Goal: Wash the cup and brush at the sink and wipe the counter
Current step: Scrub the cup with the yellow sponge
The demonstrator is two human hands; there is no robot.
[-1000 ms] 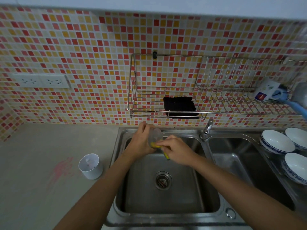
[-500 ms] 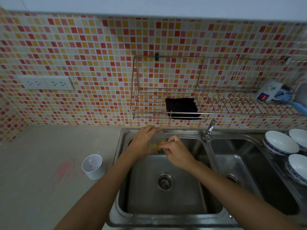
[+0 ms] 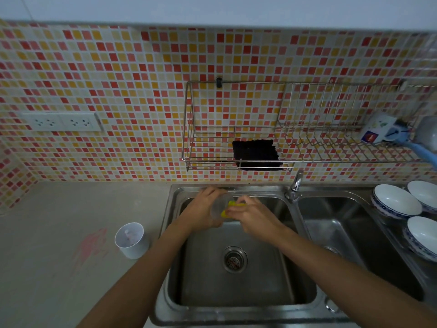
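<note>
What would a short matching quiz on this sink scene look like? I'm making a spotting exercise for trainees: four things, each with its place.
Things:
1. clear cup
2. white cup
3. black cloth
4. white bowls

Places:
A. in the wire rack on the wall
B. standing on the counter, left of the sink
C. right of the sink basins
D. in the left hand, over the left basin

Pairs: 1-D, 2-B, 3-A, 4-C
</note>
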